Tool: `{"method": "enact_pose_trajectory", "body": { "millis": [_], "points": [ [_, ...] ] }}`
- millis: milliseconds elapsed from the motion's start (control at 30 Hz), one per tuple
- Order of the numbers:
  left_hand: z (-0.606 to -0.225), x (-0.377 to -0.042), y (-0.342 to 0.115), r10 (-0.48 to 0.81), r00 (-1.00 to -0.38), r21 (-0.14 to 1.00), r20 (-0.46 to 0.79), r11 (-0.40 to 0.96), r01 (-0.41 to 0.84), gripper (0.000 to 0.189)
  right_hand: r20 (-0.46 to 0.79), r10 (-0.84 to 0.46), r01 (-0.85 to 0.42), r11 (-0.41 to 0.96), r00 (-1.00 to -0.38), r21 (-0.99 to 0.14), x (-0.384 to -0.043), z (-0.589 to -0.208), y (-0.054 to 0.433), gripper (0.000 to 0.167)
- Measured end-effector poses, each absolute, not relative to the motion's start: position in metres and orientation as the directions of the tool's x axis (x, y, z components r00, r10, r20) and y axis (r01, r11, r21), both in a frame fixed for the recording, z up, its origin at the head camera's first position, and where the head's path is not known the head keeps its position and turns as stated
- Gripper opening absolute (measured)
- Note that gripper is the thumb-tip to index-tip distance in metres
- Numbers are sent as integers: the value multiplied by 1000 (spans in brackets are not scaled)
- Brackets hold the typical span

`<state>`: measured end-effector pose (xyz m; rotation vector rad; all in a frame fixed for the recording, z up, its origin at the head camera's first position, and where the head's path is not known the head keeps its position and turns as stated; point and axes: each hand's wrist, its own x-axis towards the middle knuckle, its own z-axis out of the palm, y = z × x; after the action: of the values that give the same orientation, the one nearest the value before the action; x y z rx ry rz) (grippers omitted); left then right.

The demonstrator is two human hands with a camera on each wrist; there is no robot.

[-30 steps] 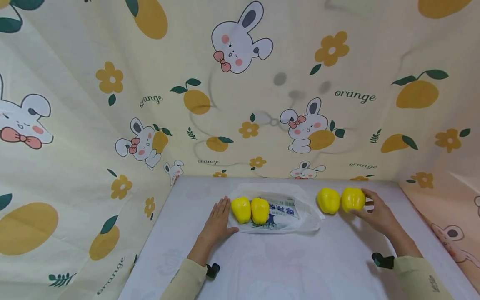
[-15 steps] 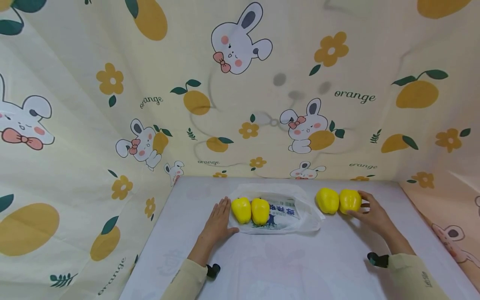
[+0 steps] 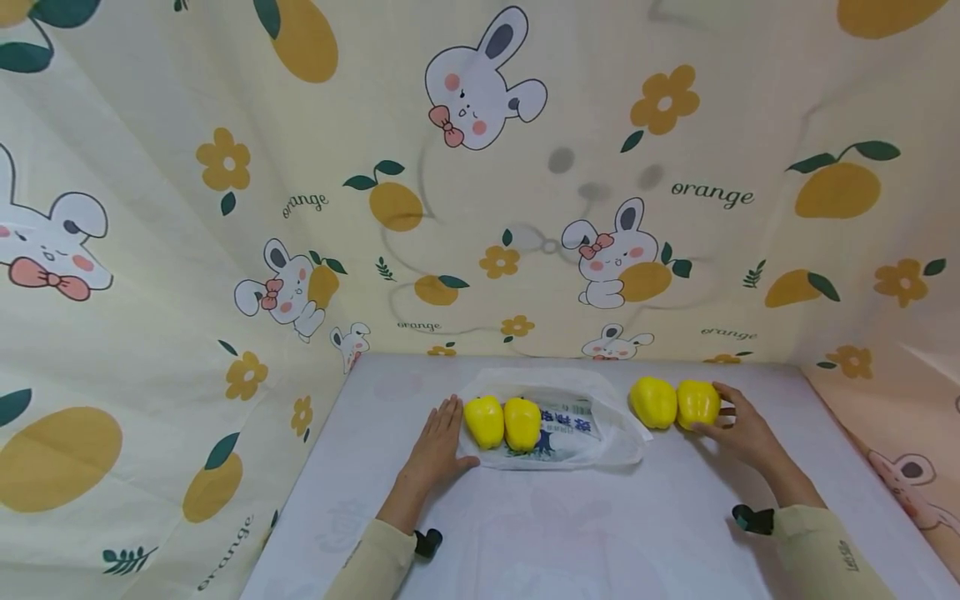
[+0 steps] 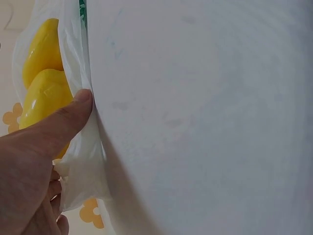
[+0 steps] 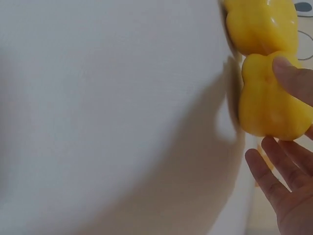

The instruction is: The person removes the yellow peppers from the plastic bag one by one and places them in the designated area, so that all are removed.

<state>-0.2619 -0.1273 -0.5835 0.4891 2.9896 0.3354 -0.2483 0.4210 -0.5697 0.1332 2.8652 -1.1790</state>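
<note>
Yellow pepper [image 3: 696,405], on table [image 3: 540,525] beside another pepper [image 3: 651,402]: holds between thumb and fingers of right hand [image 3: 742,429]. With straight fingers of left hand [image 3: 437,442], touches plastic bag [image 3: 618,429] with two peppers [image 3: 522,423] inside.

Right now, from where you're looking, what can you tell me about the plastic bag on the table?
The plastic bag is whitish, see-through and thin-looking, with wrinkled edges and blue and green print including characters. It lies spread across the table. Two yellow bell peppers sit side by side at its left end, within its raised edges. The person's left hand touches that end, its thumb against the near edge.
</note>
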Motion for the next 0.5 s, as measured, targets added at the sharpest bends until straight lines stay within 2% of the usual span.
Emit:
{"method": "enact_pose_trajectory", "body": {
  "millis": [167, 500],
  "points": [
    [-584, -262, -128, 327, -943, 217, -57, 926, 308, 114, -66, 37, 72, 721, -997, -690, -251, -569, 423, 107],
    [-584, -262, -128, 328, -943, 238, -51, 921, 307, 115, -117, 55, 120, 720, -992, -683, -253, -568, 424, 114]
  ]
}}
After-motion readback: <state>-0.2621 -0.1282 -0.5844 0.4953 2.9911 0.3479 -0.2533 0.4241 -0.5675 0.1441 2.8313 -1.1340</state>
